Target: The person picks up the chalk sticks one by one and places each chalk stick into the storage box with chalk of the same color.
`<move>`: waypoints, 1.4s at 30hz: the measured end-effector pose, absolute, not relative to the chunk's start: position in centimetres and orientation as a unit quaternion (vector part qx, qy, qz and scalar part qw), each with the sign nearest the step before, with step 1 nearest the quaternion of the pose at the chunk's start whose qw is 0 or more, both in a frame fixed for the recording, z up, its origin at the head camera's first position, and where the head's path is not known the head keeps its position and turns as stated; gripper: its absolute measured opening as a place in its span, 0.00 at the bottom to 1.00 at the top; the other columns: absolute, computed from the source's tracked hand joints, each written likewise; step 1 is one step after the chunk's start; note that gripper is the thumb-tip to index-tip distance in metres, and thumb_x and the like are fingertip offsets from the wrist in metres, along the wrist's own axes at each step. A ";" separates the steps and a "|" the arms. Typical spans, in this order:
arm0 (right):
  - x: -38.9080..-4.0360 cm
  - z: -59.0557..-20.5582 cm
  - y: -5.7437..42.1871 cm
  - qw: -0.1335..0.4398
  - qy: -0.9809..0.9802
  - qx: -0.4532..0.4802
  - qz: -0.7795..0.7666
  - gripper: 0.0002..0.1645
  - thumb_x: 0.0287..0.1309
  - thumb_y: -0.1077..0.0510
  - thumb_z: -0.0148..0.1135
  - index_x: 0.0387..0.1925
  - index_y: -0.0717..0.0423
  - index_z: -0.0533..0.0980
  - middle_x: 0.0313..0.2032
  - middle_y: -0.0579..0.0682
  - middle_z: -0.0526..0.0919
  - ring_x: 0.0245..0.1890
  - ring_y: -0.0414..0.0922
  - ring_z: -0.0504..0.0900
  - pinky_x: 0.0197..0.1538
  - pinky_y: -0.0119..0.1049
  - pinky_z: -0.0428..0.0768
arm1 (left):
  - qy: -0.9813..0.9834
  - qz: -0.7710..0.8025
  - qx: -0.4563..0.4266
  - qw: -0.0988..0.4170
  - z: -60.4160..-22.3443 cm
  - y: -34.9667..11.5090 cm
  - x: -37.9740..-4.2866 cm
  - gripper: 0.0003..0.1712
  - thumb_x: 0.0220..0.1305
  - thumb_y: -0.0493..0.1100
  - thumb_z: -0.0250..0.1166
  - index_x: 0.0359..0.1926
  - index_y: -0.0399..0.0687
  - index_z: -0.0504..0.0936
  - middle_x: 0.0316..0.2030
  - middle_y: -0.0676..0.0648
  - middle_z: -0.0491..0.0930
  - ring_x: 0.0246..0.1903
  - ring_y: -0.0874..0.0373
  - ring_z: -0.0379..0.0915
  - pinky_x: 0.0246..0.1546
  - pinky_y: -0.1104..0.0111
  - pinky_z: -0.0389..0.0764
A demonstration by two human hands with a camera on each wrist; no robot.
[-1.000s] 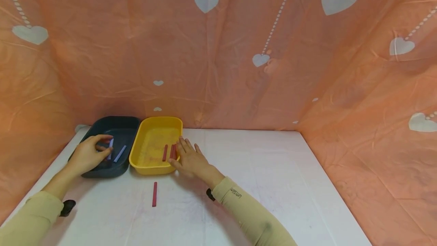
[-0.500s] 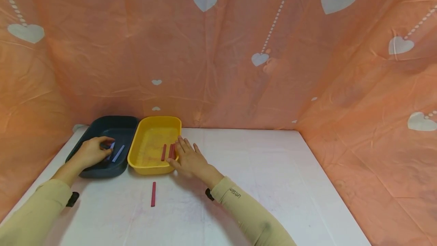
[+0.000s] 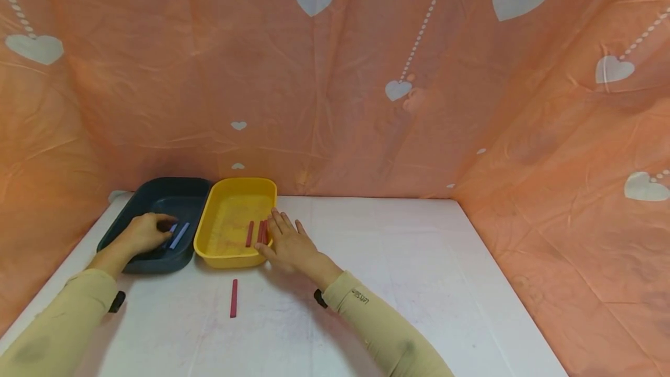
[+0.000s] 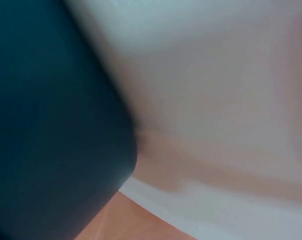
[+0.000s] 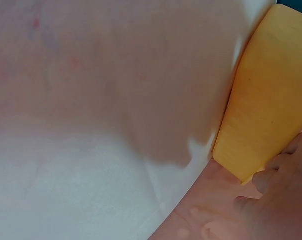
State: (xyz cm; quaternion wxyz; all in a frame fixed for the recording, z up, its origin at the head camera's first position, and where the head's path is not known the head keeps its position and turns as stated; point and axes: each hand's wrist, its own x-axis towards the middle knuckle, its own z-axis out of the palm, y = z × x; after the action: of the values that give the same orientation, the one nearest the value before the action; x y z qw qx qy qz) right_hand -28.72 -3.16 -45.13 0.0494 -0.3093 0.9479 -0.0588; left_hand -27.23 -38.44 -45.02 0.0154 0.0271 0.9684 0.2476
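Inside the dark tray (image 3: 183,205), the left hand (image 3: 141,234) pinches a purple chalk stick (image 3: 173,228) low, close over the tray floor. Beside it lies another purple chalk stick (image 3: 180,236). The right hand (image 3: 292,246) rests with straight fingers at the right rim of the yellow tray (image 3: 227,214). In that tray stand or lie a few red chalk sticks (image 3: 249,234) near the right front corner. The right wrist view shows the right hand's fingers (image 5: 265,181) along the yellow tray's rim. The left wrist view shows only the dark tray's outer wall (image 4: 51,125).
One red chalk stick (image 3: 234,298) lies on the white tabletop (image 3: 392,284) in front of the yellow tray. Both trays stand side by side at the back left. Behind and at the sides hangs an orange cloth (image 3: 356,132) printed with white hearts.
The left hand has moved down and slightly right inside the dark tray, lowering the purple chalk stick beside the other one. The right hand has stayed at the yellow tray's rim.
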 end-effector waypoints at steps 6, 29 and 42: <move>-28.7 -45.0 -3.2 0.047 0.948 -0.309 -0.054 0.48 0.78 0.29 0.36 0.83 0.54 0.47 0.84 0.50 0.40 0.83 0.47 0.44 0.81 0.50 0.50 | 0.969 0.246 0.029 0.015 -45.3 -38.5 -27.4 0.24 0.62 0.32 0.65 0.56 0.20 0.77 0.46 0.25 0.81 0.45 0.33 0.76 0.50 0.37 0.77; -28.5 -45.1 -3.1 0.043 0.948 -0.310 -0.063 0.48 0.78 0.29 0.35 0.83 0.54 0.48 0.84 0.51 0.41 0.82 0.48 0.45 0.80 0.51 0.50 | 0.962 0.268 0.029 -0.036 -43.7 -36.1 -25.0 0.27 0.70 0.38 0.64 0.62 0.23 0.74 0.52 0.24 0.75 0.48 0.33 0.79 0.48 0.42 0.82; -28.2 -44.8 -3.0 0.049 0.947 -0.311 -0.072 0.48 0.78 0.30 0.36 0.83 0.55 0.47 0.84 0.50 0.40 0.82 0.48 0.44 0.81 0.51 0.49 | 0.947 0.303 0.027 -0.103 -42.5 -33.4 -22.0 0.28 0.74 0.43 0.64 0.66 0.30 0.74 0.56 0.28 0.72 0.50 0.33 0.78 0.49 0.41 0.82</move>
State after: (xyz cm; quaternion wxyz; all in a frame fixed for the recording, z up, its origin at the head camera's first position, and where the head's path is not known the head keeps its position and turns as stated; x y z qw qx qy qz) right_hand -28.24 -2.98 -44.82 0.0487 -0.3106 0.9466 -0.0718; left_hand -21.96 -33.43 -42.55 -0.1029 0.0269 0.9470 0.3030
